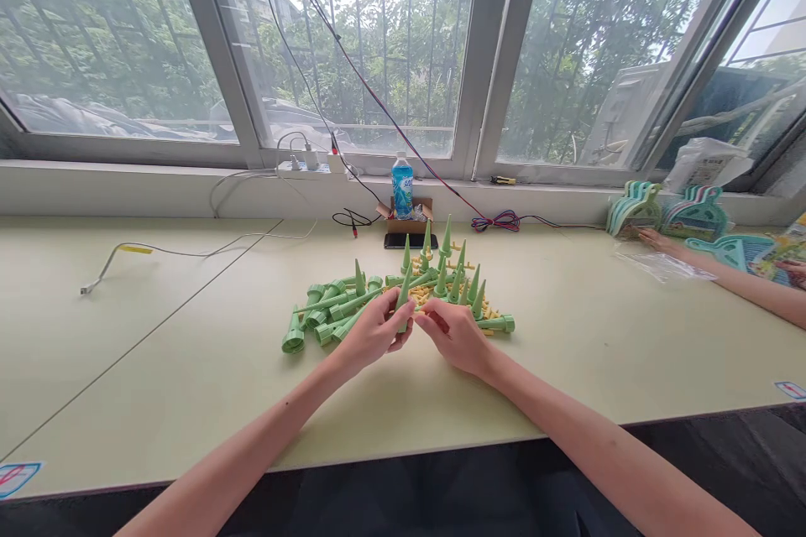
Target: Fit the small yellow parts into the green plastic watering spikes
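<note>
My left hand (379,327) is closed around a green plastic watering spike (404,289), its tapered tip pointing up. Close beside it, my right hand (458,336) pinches a small yellow valve piece (419,314) against the side of that spike; how far it sits in is hidden by the fingers. To the left lies a pile of green spikes (327,302) with ribbed round caps. Behind and right of my hands, several spikes (473,285) stand upright with yellow pieces in some, among loose yellow valve pieces (421,295).
Behind the pile are a phone (410,242), a small cardboard box (404,226) and a blue bottle (401,185). A white cable (189,254) crosses the table at left. At far right, another person's hand (661,243) is near green-handled plastic items (635,208) and a clear bag (664,264).
</note>
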A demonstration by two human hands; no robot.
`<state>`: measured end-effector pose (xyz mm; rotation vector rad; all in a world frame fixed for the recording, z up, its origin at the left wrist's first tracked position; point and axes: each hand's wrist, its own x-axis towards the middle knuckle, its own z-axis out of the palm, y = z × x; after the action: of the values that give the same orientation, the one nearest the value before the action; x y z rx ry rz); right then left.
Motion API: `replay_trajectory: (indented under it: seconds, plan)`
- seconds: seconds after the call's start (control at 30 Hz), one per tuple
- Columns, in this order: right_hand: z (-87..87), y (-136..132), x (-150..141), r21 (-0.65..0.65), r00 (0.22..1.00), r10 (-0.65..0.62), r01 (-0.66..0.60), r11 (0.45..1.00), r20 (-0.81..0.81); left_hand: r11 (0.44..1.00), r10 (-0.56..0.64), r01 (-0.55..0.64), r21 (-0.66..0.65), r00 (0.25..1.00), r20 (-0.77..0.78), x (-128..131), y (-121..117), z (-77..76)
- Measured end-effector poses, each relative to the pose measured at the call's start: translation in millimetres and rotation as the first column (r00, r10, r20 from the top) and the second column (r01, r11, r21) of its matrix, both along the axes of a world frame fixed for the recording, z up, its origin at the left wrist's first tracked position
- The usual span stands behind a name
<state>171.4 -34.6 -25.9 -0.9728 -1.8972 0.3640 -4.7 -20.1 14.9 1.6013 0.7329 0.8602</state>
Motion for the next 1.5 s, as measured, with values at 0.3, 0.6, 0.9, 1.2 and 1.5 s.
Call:
replay_trajectory:
  seconds: [0.3,0.6,0.9,1.2,1.5]
  plan:
    - [-0.4,-3.2,-0.7,-0.073,0.997,0.064,-0.066,0.995,-0.037,0.999,0.026,-0.026,-0.020,1.000,-0.001,0.1,-0.5,1.7]
    - [-1.1,-1.8,-0.4,-0.049,0.998,0.053,-0.054,0.997,-0.017,1.000,0.019,-0.019,-0.002,1.000,0.007,0.8,-1.5,1.7]
    - [-2.4,0.0,0.5,-0.015,1.000,0.012,-0.012,1.000,0.001,1.000,0.030,-0.030,0.001,1.000,-0.001,1.8,-2.4,1.7]
    - [-1.8,0.5,0.2,0.010,1.000,-0.016,0.015,1.000,0.023,1.000,0.012,-0.012,0.005,1.000,-0.017,0.3,1.8,-4.2]
    - [0.5,-2.3,0.4,-0.041,1.000,0.017,-0.017,0.999,0.003,1.000,0.031,-0.031,-0.001,1.000,-0.002,0.2,0.7,0.0]
